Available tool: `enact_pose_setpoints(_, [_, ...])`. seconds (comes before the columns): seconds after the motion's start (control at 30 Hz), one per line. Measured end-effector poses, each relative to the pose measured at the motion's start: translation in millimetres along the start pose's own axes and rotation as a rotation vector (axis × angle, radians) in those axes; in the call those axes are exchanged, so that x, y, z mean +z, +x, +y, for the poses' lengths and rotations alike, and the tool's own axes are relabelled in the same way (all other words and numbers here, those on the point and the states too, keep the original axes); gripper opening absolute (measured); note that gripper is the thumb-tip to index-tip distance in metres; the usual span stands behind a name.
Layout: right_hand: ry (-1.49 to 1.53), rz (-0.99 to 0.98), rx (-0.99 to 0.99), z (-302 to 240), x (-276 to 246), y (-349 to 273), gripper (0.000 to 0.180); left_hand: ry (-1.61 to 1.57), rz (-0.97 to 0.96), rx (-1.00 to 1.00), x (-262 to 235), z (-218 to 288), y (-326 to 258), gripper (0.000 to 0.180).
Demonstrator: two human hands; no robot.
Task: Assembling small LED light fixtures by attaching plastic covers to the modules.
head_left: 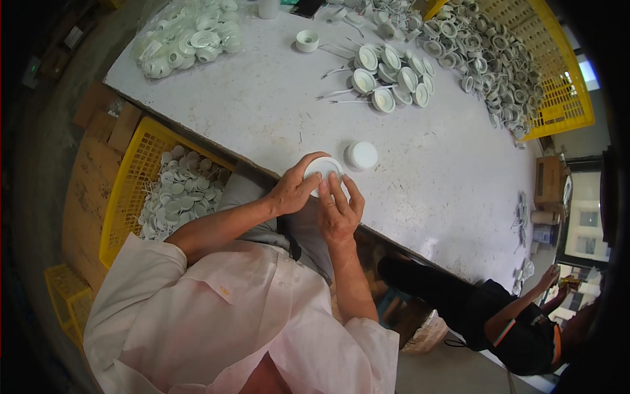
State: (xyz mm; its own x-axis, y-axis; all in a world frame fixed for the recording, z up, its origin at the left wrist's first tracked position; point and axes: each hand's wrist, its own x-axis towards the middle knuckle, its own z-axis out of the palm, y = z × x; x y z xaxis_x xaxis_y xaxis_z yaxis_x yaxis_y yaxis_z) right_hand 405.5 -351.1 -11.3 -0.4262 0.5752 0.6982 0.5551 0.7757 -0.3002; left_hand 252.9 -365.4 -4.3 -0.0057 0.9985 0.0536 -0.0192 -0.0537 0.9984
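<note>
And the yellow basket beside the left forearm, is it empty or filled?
Not empty: the yellow basket holds a heap of white round pieces; how deep, I cannot tell.

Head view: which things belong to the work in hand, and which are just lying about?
Likely in the work:
white round piece, left hand gripping, right hand touching
short white cylinder nearby
wired white cups

Seemingly just lying about:
dark flat object
cardboard box

The handled disc (325, 165) is coloured white, the tabletop (262, 85) pale grey, speckled with dark flecks. The large left basket (126, 180) is coloured yellow and patterned with holes; the shirt (197, 315) is tinted pale pink.
</note>
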Motion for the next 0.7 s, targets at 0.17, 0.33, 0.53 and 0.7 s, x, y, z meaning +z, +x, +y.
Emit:
enact_pose_setpoints(0.17, [0.005, -0.006, -0.020, -8, -6, 6, 0.036, -0.082, -0.005, -0.121, -6, 2, -6, 0.038])
enact_pose_setpoints(0.33, [0.267, 0.091, 0.177, -17, -16, 9, 0.038, -0.123, 0.245, -0.070, -57, -2, -33, 0.052])
enact_pose_setpoints(0.53, [0.091, 0.122, 0.508, 54, -12, -22, 0.037, 0.167, 0.773, -0.271, -186, -49, -97, 0.049])
enact_pose_setpoints(0.7, [0.348, 0.158, 0.915, 69, -7, -11, 0.032, 0.135, 0.985, -0.648, -275, -156, -163, 0.043])
